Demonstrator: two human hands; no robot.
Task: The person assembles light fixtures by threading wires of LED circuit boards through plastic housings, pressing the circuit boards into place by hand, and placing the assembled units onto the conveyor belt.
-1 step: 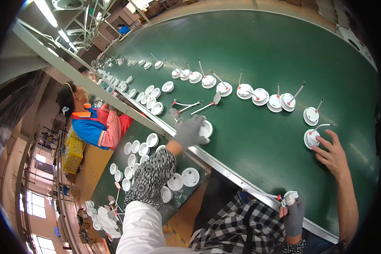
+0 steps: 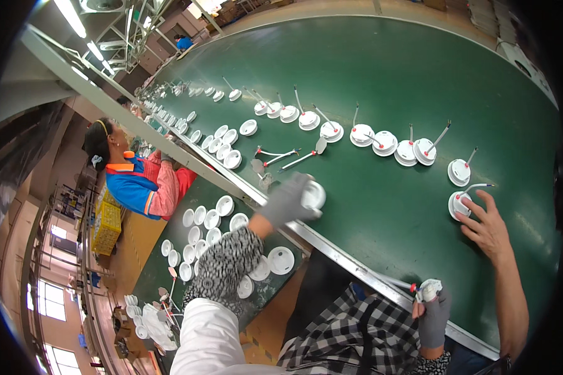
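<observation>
My left hand (image 2: 286, 201), in a grey glove, is closed on the edge of a white round housing (image 2: 313, 196) just above the green belt. Close to the metal rail, my right hand (image 2: 436, 322), also gloved with bare fingertips, pinches a small white disc-shaped part (image 2: 429, 290). A red fitting (image 2: 413, 287) and white cable stick out of that part to the left. On the belt beyond my left hand lie loose white cables with red fittings and round end discs (image 2: 321, 145).
Another person's bare hand (image 2: 489, 230) reaches in at the right, touching a white housing with a cable (image 2: 460, 206). A row of wired housings (image 2: 384, 144) crosses the green belt (image 2: 381, 75). Open white housings (image 2: 281, 260) cover a lower side table. A co-worker (image 2: 134, 181) sits left.
My left hand has moved slightly to the right with the white housing. My right hand keeps its grip near the rail. The other person's hand has shifted slightly.
</observation>
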